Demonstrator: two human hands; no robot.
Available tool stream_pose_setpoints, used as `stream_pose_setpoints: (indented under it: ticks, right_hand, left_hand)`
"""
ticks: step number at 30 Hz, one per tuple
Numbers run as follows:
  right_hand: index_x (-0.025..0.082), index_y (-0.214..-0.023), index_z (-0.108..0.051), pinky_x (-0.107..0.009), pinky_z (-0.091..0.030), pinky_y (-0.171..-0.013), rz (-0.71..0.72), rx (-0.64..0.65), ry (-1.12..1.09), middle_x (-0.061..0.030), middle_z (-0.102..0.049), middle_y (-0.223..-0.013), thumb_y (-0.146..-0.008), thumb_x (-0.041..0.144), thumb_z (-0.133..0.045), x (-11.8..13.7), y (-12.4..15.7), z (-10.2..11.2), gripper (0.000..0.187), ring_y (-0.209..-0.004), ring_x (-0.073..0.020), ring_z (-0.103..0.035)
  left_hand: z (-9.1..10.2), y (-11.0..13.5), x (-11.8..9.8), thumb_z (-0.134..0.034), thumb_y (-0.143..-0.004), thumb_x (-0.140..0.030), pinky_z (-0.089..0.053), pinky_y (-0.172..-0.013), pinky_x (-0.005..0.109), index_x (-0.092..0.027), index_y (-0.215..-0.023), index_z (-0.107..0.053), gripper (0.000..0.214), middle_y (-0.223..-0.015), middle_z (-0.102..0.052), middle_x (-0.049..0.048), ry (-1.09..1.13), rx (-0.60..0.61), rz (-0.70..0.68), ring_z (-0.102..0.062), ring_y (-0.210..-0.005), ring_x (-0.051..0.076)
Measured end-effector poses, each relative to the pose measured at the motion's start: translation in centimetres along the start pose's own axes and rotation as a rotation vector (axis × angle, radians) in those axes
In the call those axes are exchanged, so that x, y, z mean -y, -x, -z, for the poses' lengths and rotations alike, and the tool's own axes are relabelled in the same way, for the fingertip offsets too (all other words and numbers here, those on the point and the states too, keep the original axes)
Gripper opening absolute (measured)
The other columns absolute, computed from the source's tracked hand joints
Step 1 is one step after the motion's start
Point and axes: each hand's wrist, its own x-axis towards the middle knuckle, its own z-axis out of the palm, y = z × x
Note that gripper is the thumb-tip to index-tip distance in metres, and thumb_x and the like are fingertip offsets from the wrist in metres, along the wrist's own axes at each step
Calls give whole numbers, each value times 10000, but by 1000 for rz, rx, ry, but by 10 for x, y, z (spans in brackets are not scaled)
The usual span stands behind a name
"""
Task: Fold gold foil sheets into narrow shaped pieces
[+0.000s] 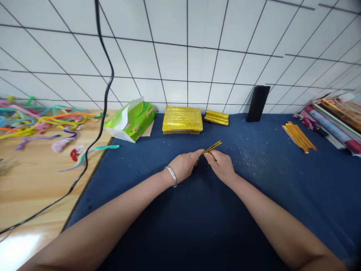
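A narrow folded strip of gold foil paper (pixel 212 147) is pinched between both my hands above the dark blue cloth (pixel 175 226). My left hand (pixel 184 165), with a silver bangle on its wrist, is closed on the strip's near end. My right hand (pixel 221 165) is closed on the same end from the right side. The strip points away and to the right. Behind it lie a flat stack of gold foil sheets (pixel 182 120) and a smaller pile of folded gold pieces (pixel 216 117). Several finished gold strips (pixel 299 137) lie at the right.
A green tissue pack (pixel 130 121) sits at the cloth's back left. Coloured pipe cleaners (pixel 42 120) are spread on the wooden table (pixel 28 188), crossed by a black cable (pixel 84 165). A black phone (pixel 258 103) leans on the tiled wall. Books (pixel 335 124) lie far right.
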Motion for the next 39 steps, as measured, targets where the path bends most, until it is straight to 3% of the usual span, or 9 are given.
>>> stream_pose_setpoints:
  ticks: [6,13,18,21,24,28,33,39]
  right_hand:
    - [193,-809,-568,-223,-398,-611,-84,-42,-252,-14,-634,-743,-884,470,-404,13,8,0,330,-654,-125,-569]
    - [183,-813,-544,-223,-395,-557,-142,-56,-398,8,-565,-664,-874,462,-430,12,9,-4,307,-576,-110,-519]
    - [191,-835,-551,-221,-397,-588,-28,-39,-335,10,-568,-689,-892,386,-417,12,9,-7,243,-615,-111,-528]
    - [189,-827,-558,-226,-392,-605,92,-11,-224,-1,-586,-723,-891,333,-422,15,11,-10,208,-636,-114,-536]
    - [182,-790,-563,-234,-394,-626,204,28,-128,-12,-599,-726,-891,303,-417,18,13,-12,215,-643,-120,-545]
    - [184,-788,-562,-232,-406,-650,237,36,-146,-13,-611,-751,-892,283,-420,20,13,-11,202,-673,-119,-559]
    - [199,-796,-549,-231,-410,-643,151,-26,-175,9,-591,-730,-867,310,-473,19,13,-9,152,-659,-113,-546]
    - [211,-825,-494,-232,-416,-606,8,-205,-146,27,-545,-723,-808,314,-542,15,12,-8,115,-612,-104,-513]
  left_hand:
    - [-2,4,-7,-354,-861,-134,-486,-724,250,-227,-1344,-290,497,-954,-665,41,-82,-88,1,-642,-776,143]
    - [-1,4,-9,-271,-940,-324,-464,-587,272,-199,-1359,-287,438,-738,-671,27,-181,-53,-19,-634,-608,176]
    - [7,6,-5,-266,-934,-451,-449,-632,253,-227,-1282,-399,435,-886,-668,25,57,-94,-37,-635,-726,163]
    - [6,4,0,-262,-939,-431,-430,-661,239,-200,-1000,-582,400,-821,-626,24,151,-158,-29,-596,-742,143]
    - [5,2,1,-302,-934,-402,-412,-676,237,-164,-799,-579,389,-760,-561,25,253,-240,-69,-540,-731,131]
    - [3,1,-1,-374,-919,-359,-404,-701,241,-163,-819,-572,295,-757,-540,16,454,-327,-107,-502,-739,125]
    - [-1,0,-1,-474,-878,-329,-433,-766,249,-170,-1009,-570,227,-906,-593,25,798,-353,9,-538,-828,125]
    - [-7,-4,-2,-537,-835,-338,-470,-586,197,-155,-1005,-502,253,-785,-593,-2,1231,-303,159,-558,-661,90]
